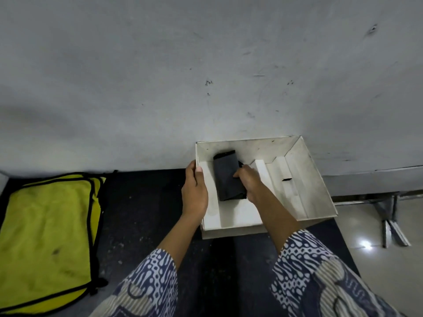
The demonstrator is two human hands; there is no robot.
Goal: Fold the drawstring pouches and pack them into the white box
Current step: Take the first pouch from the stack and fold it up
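An open white box (315,179) stands on the dark table against a grey wall. Inside its left half lies a folded black drawstring pouch (225,172). My right hand (250,183) grips the pouch at its right edge, low inside the box. The fingers of my left hand (194,191) wrap over the box's left wall, thumb inside. A yellow-green drawstring pouch (45,229) with black cord edging lies flat at the table's left.
The dark table top (137,213) runs between the yellow-green pouch and the box. White folded flaps (282,170) lie in the right half of the box. At the right, a pale tiled floor and metal legs (389,220) show beyond the table edge.
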